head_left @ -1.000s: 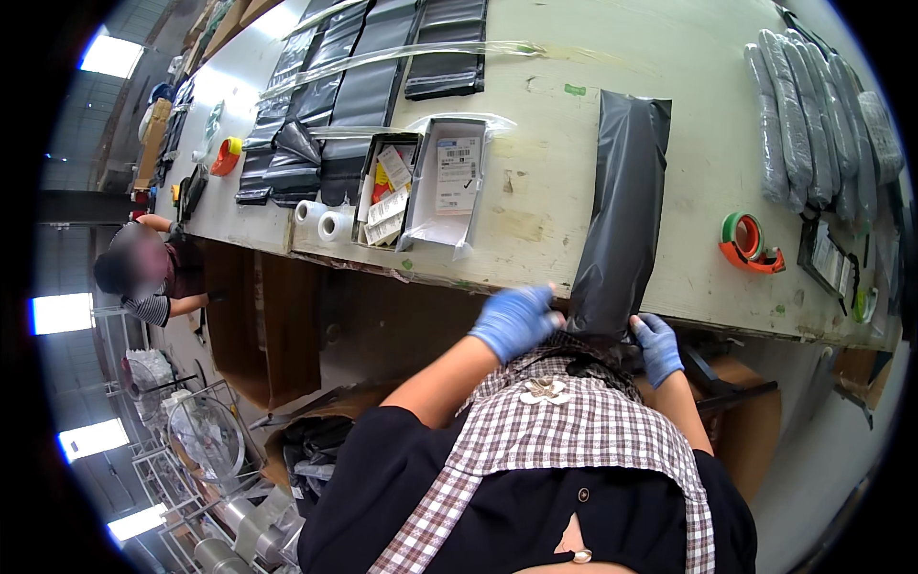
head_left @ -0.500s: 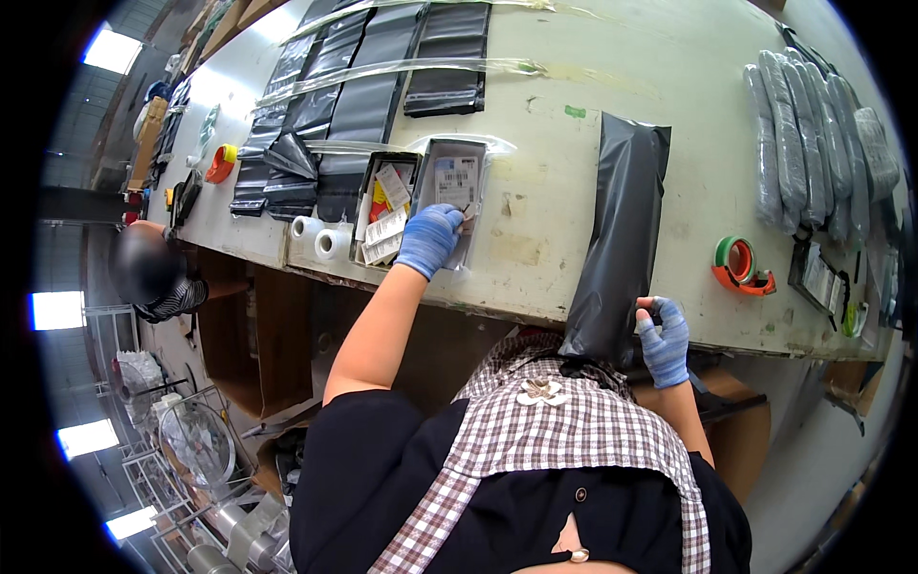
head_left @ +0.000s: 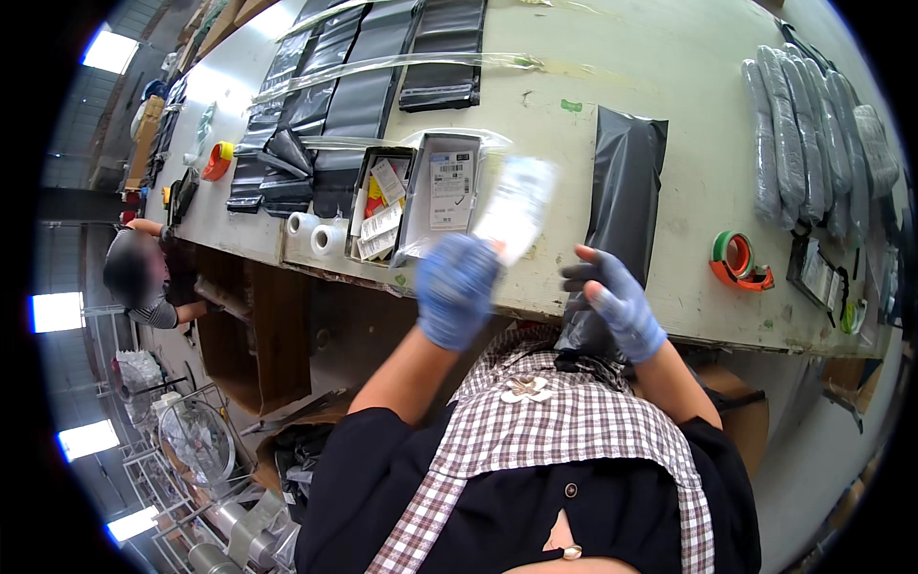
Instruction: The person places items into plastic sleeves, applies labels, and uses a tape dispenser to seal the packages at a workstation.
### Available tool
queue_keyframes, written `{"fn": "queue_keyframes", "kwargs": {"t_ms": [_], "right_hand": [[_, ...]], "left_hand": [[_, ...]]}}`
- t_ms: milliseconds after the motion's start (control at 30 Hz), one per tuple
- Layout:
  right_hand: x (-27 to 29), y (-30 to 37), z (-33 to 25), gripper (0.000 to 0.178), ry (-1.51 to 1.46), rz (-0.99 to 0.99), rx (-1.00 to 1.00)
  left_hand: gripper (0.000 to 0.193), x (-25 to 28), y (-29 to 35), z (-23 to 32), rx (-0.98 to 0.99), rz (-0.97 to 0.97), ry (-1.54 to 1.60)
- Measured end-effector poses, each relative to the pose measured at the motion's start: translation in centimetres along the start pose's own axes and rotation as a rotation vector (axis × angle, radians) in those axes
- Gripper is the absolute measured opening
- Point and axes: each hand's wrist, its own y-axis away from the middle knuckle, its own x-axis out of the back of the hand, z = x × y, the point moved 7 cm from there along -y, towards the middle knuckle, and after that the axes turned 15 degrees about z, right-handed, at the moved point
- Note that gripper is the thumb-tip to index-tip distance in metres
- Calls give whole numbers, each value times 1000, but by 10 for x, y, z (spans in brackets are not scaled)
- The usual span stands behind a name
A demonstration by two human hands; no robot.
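My left hand, in a blue glove with bare fingertips, grips a white printed label that is smeared by motion above the table. Just behind it stands an open grey box with more labels inside. My right hand, gloved the same way, holds nothing, its fingers apart over the near part of a black plastic mailing bag. The bag is long and looks filled; its near end reaches over the table edge against my apron. I cannot tell whether the right hand touches it.
Left of the grey box are a box of cards and two white rolls. Flat black bags lie under clear straps. At right are a tape dispenser and several plastic-wrapped grey bundles. A co-worker is at far left.
My left hand has left the grey box and come right, carrying a label. My right hand has moved left and up over the black bag, its fingers spreading.
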Motion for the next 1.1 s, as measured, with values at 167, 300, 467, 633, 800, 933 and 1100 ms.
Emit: {"fn": "queue_keyframes", "kwargs": {"t_ms": [167, 300, 467, 633, 800, 933, 1100], "right_hand": [[7, -27, 18, 35, -226, 286, 94], [38, -22, -3, 36, -127, 296, 219], [36, -7, -20, 38, -87, 204, 262], [45, -1, -18, 39, -43, 215, 280], [49, 7, -20, 39, -83, 215, 295], [45, 10, -20, 38, -116, 185, 286], [48, 7, -10, 40, -107, 178, 256]], "left_hand": [[36, -32, 21, 67, -32, -165, 152], [48, -28, 40, 41, 506, -188, 354], [17, -63, 95, 34, 1540, -525, 1034], [11, -69, 93, 49, 1536, -537, 1059], [11, -73, 93, 57, 1524, -552, 1067], [10, -74, 96, 58, 1503, -531, 1085], [15, -73, 94, 65, 1509, -519, 1106]]}}
